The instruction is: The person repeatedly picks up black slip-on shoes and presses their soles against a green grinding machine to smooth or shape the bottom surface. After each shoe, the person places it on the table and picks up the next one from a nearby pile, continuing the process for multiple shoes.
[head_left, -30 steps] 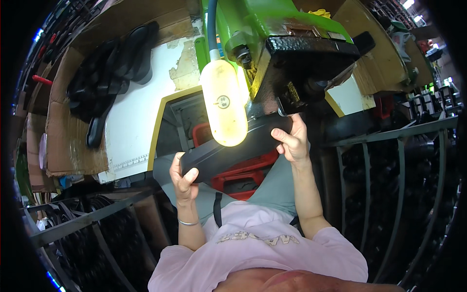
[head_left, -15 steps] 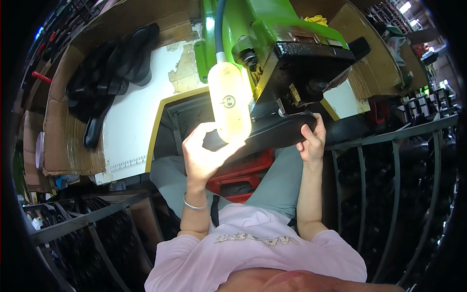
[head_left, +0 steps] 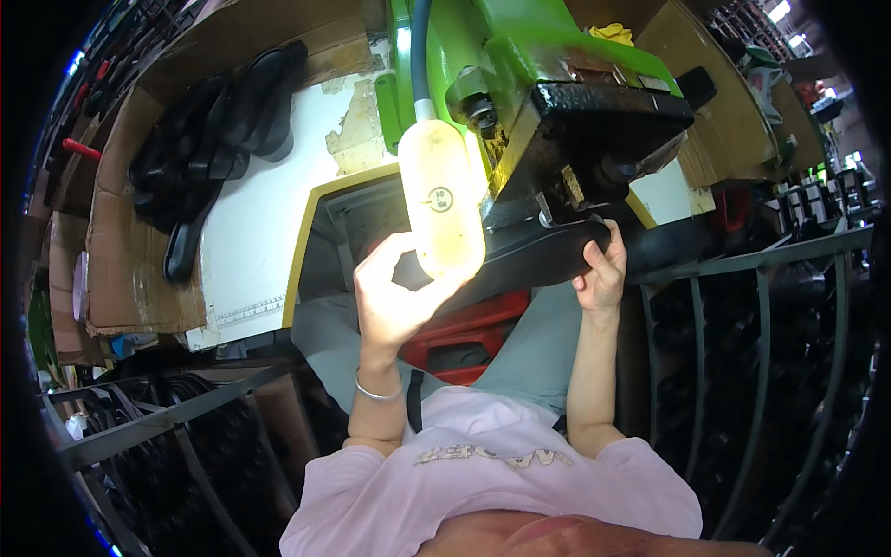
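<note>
A long black shoe sole [head_left: 538,252] is held level between my two hands, its upper edge against the small metal parts under the black head [head_left: 594,139] of a green machine [head_left: 520,37]. My left hand [head_left: 392,295] is closed on the sole's left end, with some fingers hidden behind a glowing oblong lamp [head_left: 445,176]. My right hand [head_left: 601,269] pinches the rounded right end, thumb on the near face and fingers behind it.
Left on the white tabletop [head_left: 251,223], a cardboard box [head_left: 144,278] holds several black shoe soles [head_left: 213,121]. Metal racks [head_left: 176,436] stand both sides of me. Another cardboard box [head_left: 715,121] stands right of the machine. A red stool [head_left: 464,339] shows between my legs.
The whole view has shifted slightly to the right. Both hands keep their hold, and the sole appears to have tilted a little at the machine head.
</note>
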The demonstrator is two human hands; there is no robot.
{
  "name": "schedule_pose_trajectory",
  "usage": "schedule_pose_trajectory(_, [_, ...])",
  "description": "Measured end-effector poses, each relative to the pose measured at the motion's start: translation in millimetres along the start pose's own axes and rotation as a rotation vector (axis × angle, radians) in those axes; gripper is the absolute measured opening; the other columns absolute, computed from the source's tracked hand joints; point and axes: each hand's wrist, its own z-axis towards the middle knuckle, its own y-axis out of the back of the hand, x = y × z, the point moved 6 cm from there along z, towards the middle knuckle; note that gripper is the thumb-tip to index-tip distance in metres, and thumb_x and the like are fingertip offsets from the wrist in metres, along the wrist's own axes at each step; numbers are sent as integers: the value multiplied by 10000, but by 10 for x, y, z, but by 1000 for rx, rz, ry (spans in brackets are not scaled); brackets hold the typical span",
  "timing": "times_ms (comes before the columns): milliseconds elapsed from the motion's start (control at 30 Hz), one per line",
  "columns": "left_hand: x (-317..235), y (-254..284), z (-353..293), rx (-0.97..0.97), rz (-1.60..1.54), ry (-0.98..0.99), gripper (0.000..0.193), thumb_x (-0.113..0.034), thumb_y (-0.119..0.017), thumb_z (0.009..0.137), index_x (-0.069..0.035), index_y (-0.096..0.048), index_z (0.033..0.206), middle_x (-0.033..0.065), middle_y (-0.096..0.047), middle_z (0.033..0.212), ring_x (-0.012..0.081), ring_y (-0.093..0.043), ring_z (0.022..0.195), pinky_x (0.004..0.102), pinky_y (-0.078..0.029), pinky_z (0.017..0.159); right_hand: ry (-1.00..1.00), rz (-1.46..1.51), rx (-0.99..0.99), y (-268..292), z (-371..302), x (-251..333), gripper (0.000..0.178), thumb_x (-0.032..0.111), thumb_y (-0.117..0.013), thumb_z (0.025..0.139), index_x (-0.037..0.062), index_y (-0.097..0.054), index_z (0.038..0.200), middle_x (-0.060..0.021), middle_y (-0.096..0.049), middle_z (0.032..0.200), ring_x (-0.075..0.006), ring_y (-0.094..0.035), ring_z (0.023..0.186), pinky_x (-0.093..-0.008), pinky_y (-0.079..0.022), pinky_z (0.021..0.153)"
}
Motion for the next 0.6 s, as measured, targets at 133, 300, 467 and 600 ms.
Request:
schedule_pose_trajectory(133, [53,25,73,28,-72,38,412,-39,-869,634,74,-670,977,74,-696,857,120,-624,735,262,-519,737,-52,-24,14,-28,-10,-2,254,59,-691,846,47,-499,1013,-96,-626,877,-90,-565,540,-185,-349,320])
schedule_pose_trajectory(300, [106,172,-5,16,-95,136,318,-22,-812,661,23,-667,941,91,-702,877,133,-657,821,271,-512,787,-147,-9,33,-157,-76,-131,240,24,-671,845,45,-509,1021,-81,-619,888,-75,-555,547,-177,-344,315])
schedule_pose_trajectory(467, [388,474,-140,-55,-172,190,319,17,-803,663,22,-659,947,82,-686,877,140,-644,812,267,-513,776,-195,7,56,-340,-153,-385,288,13,-686,835,66,-511,1057,-47,-603,903,-68,-565,609,-174,-395,332])
schedule_pose_trajectory(600, [338,427,-117,8,-225,221,343,14,-798,665,22,-653,975,84,-685,931,150,-637,886,275,-487,846,-144,7,106,-296,-184,-298,289,42,-697,843,58,-506,1058,-60,-608,906,-77,-575,608,-178,-412,341])
